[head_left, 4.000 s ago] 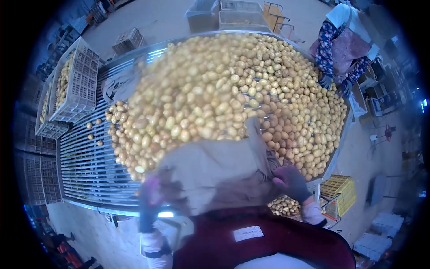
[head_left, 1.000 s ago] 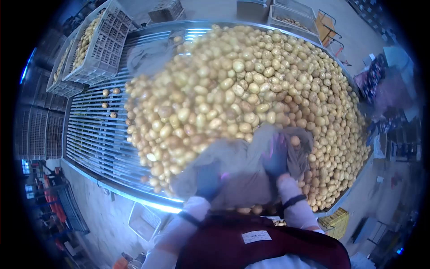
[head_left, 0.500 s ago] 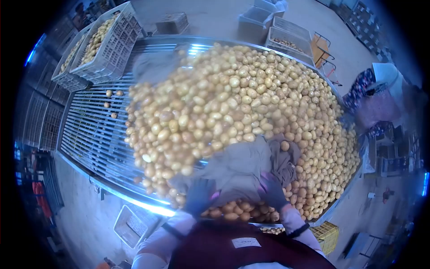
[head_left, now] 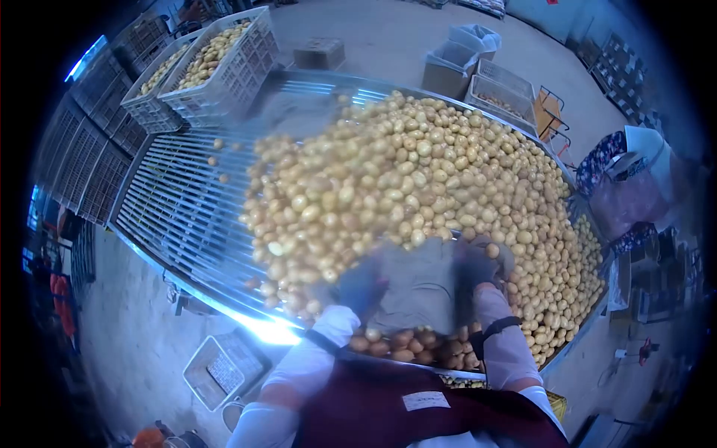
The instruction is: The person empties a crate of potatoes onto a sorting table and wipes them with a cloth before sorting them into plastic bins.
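A grey cloth (head_left: 418, 287) lies over the near edge of a large heap of round, yellow-brown potatoes (head_left: 463, 172). At the cloth's left side is my left hand (head_left: 362, 287), dark-gloved and smeared by motion. Against its right side is my right hand (head_left: 470, 269), also in a dark glove, its fingers blurred. The fingers of both hands cannot be made out well enough to tell their grip. Redder potatoes (head_left: 403, 345) show just below the cloth. A second grey cloth (head_left: 299, 112), blurred, lies at the far side of the heap.
Slatted metal table (head_left: 179, 198) under the heap, with a few loose potatoes. Crates of potatoes (head_left: 216, 67) stand at the back left. An empty crate (head_left: 216, 371) is on the floor at the near left. At the right edge is a person in patterned sleeves (head_left: 601, 160).
Both hands have moved up and away from my body along the cloth's sides. The cloth looks more compact and squared. The whole view has shifted, with the table further right.
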Demonstrator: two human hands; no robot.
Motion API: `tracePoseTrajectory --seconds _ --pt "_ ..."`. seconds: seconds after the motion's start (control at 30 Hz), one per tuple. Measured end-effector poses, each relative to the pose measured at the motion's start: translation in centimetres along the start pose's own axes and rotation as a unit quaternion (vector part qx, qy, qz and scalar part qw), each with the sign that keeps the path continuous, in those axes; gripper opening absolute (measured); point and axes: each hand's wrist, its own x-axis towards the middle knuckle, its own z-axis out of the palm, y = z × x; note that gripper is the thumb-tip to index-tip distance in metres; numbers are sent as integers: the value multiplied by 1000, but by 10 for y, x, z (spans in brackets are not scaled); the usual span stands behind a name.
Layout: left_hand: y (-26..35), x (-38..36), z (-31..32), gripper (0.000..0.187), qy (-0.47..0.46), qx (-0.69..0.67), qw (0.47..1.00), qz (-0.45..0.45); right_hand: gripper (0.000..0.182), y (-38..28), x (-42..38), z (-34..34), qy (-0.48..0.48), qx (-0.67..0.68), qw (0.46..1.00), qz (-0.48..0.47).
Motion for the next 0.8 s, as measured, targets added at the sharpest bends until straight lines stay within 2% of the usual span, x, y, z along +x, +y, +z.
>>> tracePoseTrajectory --seconds 0.03,0.1,0.17,0.2,0.23,0.3,0.37,0.47,0.53,0.6,0.67,0.7,0.77,0.8 --pt "-4 -7 -6 35 1 -28 1000 -1 32 -4 -6 -16 -47 6 999 0" --pt "-19 -25 -19 46 5 -85 996 2 30 1 -19 -5 -18 48 999 -17" --pt "-28 -46 -59 43 86 -59 990 97 35 1 -35 -6 22 38 998 -49" --pt "-24 -55 -85 42 111 -59 986 107 38 1 -42 -6 43 32 996 -65" --pt "-21 -63 -110 41 136 -58 982 116 39 -16 -53 -33 16 32 997 -66" --pt "-9 -67 -160 42 167 -78 981 65 41 -37 -47 -51 -21 79 996 -37" --pt "-9 -52 -195 39 284 -63 953 88 42 -52 -37 -38 -50 177 983 28" --pt "-36 -23 -231 35 409 13 905 112 42 -101 2 -82 110 337 927 125" --pt "-71 5 -247 35 459 -33 886 63 44 -122 49 -101 283 425 859 18" --pt "-102 49 -269 42 441 -65 894 -38 45 -150 98 -128 353 472 806 -46" --pt "-135 114 -266 52 487 -88 869 -10 46 -186 139 -156 331 492 802 -67" --pt "-157 142 -253 58 510 -99 854 5 47 -204 152 -146 342 391 850 -91" --pt "-232 173 -193 70 398 136 903 91 50 -237 188 -115 356 176 908 -134" --pt "-239 180 -167 62 285 65 953 78 51 -245 194 -108 329 220 908 -139"
